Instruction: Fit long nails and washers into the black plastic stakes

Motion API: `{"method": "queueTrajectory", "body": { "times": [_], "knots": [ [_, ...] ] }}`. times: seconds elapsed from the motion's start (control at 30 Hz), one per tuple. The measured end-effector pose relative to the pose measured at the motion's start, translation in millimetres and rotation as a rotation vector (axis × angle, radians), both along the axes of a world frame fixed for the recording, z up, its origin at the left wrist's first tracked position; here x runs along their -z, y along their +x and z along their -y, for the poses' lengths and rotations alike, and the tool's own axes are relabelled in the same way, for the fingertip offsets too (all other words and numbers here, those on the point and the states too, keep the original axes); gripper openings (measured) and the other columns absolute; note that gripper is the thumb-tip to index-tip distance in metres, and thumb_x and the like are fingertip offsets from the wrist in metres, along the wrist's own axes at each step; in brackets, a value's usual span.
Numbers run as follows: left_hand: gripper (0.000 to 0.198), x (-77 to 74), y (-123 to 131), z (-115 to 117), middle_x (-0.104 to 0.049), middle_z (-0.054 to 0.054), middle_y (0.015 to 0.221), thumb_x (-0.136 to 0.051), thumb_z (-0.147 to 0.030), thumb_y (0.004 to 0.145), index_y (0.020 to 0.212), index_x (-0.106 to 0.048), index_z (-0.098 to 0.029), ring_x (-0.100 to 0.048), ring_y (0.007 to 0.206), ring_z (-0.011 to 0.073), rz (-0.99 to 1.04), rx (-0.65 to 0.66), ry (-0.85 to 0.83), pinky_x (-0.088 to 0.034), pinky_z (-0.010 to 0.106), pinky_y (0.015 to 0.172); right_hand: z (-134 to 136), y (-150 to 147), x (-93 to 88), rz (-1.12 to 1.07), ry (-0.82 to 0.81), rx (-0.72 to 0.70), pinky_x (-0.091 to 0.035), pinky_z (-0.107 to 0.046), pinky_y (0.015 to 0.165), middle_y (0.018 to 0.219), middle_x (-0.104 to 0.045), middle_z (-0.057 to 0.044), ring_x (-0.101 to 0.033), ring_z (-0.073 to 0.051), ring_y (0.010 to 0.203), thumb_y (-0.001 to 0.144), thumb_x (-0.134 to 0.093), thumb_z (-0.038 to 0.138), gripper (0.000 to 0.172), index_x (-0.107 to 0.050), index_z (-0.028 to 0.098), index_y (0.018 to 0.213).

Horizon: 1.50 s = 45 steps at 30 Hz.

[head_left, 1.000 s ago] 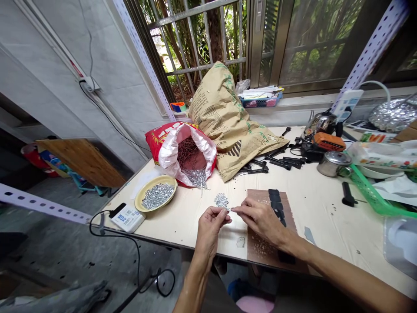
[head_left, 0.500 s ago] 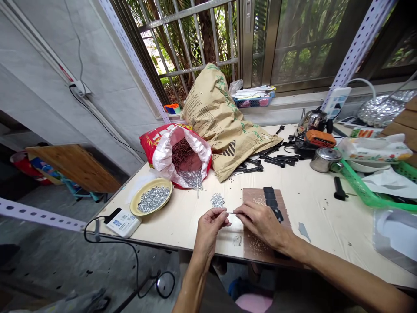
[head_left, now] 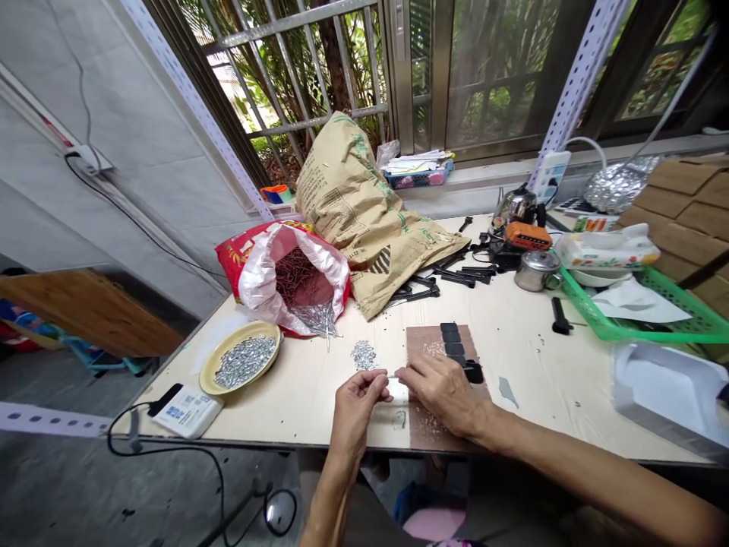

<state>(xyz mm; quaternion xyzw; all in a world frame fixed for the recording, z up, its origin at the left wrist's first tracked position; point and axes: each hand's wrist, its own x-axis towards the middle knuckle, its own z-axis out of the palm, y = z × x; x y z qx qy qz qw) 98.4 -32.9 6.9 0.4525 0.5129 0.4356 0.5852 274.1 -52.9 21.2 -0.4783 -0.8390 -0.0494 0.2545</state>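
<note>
My left hand (head_left: 356,406) and my right hand (head_left: 447,391) meet above the front of the table, fingertips pinched toward each other. Between them shows a short stretch of a thin silver metal rod (head_left: 392,376); the fingers hide its ends. Just beyond my left hand lies a small heap of shiny metal pieces (head_left: 363,355). Below my right hand is a brown board (head_left: 418,338) with pale crumbs scattered on it. A row of black rectangular pieces (head_left: 452,338) runs along that board, close to my right knuckles.
At left stands a yellow dish (head_left: 208,376) of small metal pieces, near a white box (head_left: 187,410) with a cable. Behind are an open red bag (head_left: 244,254) of thin rods and a large paper sack (head_left: 364,220). Black handled parts (head_left: 459,279), a metal cup (head_left: 537,271) and a green basket (head_left: 638,332) lie right.
The view has swung to the right, so the table's contents appear shifted left. Both hands stay together around the thin rod, with only slight finger movement.
</note>
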Motion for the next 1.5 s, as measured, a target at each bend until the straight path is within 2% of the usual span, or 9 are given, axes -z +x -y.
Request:
{"method": "queueTrajectory", "body": {
  "times": [0.13, 0.3, 0.5, 0.7, 0.9, 1.07, 1.2, 1.37, 1.5],
  "knots": [
    [0.023, -0.2, 1.9, 1.5, -0.062, 0.000, 0.060, -0.071, -0.033, 0.070, 0.082, -0.068, -0.013, -0.058, 0.059, 0.0100, -0.073, -0.013, 0.060, -0.046, 0.020, 0.061, 0.5, 1.6, -0.8, -0.089, -0.098, 0.010, -0.032, -0.024, 0.061, 0.077, -0.057, -0.002, -0.051, -0.013, 0.071, 0.095, -0.044, 0.024, 0.020, -0.063, 0.020, 0.089],
    [0.028, -1.1, 4.8, 3.0, -0.061, 0.000, 0.061, -0.073, -0.035, 0.066, 0.081, -0.068, -0.012, -0.056, 0.056, 0.0107, 0.032, -0.011, -0.005, -0.048, 0.024, 0.060, 2.1, 1.1, 0.6, 0.005, 0.064, -0.026, -0.034, -0.030, 0.069, 0.079, -0.060, -0.006, -0.051, -0.017, 0.076, 0.095, -0.041, 0.020, 0.024, -0.064, 0.019, 0.090],
    [0.023, -5.6, 6.7, 5.2, -0.061, 0.000, 0.058, -0.071, -0.034, 0.069, 0.079, -0.068, -0.014, -0.058, 0.058, 0.0121, -0.147, -0.038, 0.106, -0.046, 0.022, 0.060, 0.3, 4.8, 2.2, -0.336, -0.406, -0.060, -0.038, -0.023, 0.061, 0.080, -0.061, -0.001, -0.055, -0.012, 0.071, 0.095, -0.043, 0.027, 0.022, -0.062, 0.019, 0.090],
    [0.030, -5.4, 8.9, 5.7, -0.058, -0.002, 0.057, -0.078, -0.034, 0.060, 0.075, -0.066, -0.012, -0.053, 0.052, 0.0094, 0.118, 0.028, -0.113, -0.047, 0.023, 0.056, 6.1, 6.8, 1.1, -0.011, -0.026, -0.077, -0.036, -0.030, 0.069, 0.081, -0.060, -0.006, -0.052, -0.017, 0.077, 0.095, -0.039, 0.018, 0.025, -0.063, 0.018, 0.088],
    [0.028, -5.4, 12.3, 6.1, -0.059, -0.001, 0.057, -0.075, -0.035, 0.064, 0.077, -0.067, -0.011, -0.055, 0.053, 0.0097, 0.007, 0.022, -0.011, -0.047, 0.022, 0.056, 5.9, 15.4, 3.2, -0.227, -0.311, -0.047, -0.039, -0.023, 0.064, 0.081, -0.058, -0.002, -0.054, -0.012, 0.072, 0.095, -0.042, 0.026, 0.021, -0.060, 0.018, 0.089],
    [0.034, -10.0, 16.2, 4.0, -0.058, -0.001, 0.058, -0.082, -0.034, 0.054, 0.071, -0.065, -0.010, -0.050, 0.049, 0.0062, 0.184, 0.089, -0.226, -0.046, 0.020, 0.052, 7.6, 17.1, 8.9, -0.166, -0.141, -0.041, -0.040, -0.026, 0.069, 0.085, -0.058, -0.004, -0.054, -0.016, 0.079, 0.092, -0.047, 0.021, 0.013, -0.060, 0.018, 0.090],
    [0.035, -9.9, 18.5, 4.7, -0.058, -0.002, 0.055, -0.081, -0.036, 0.055, 0.072, -0.066, -0.010, -0.051, 0.049, 0.0073, 0.120, 0.077, -0.167, -0.047, 0.021, 0.053, 11.1, 17.6, 10.0, 0.007, -0.067, -0.021, -0.037, -0.027, 0.066, 0.082, -0.058, -0.004, -0.053, -0.017, 0.076, 0.091, -0.046, 0.016, 0.014, -0.059, 0.019, 0.086],
    [0.033, -8.0, 17.6, 5.1, -0.059, -0.001, 0.055, -0.078, -0.038, 0.060, 0.074, -0.067, -0.010, -0.054, 0.050, 0.0092, 0.037, 0.097, -0.108, -0.048, 0.023, 0.055, 11.1, 20.7, 10.5, -0.149, -0.242, -0.057, -0.038, -0.022, 0.063, 0.080, -0.059, -0.002, -0.055, -0.013, 0.073, 0.094, -0.042, 0.021, 0.016, -0.057, 0.017, 0.089],
    [0.032, -4.1, 17.1, 5.1, -0.059, -0.001, 0.056, -0.078, -0.038, 0.059, 0.071, -0.066, -0.011, -0.053, 0.049, 0.0087, 0.040, 0.133, -0.133, -0.046, 0.022, 0.052, 11.2, 21.3, 11.3, -0.086, -0.142, -0.067, -0.038, -0.024, 0.065, 0.084, -0.059, -0.004, -0.055, -0.015, 0.077, 0.093, -0.045, 0.022, 0.016, -0.059, 0.018, 0.090]
  ]
}}
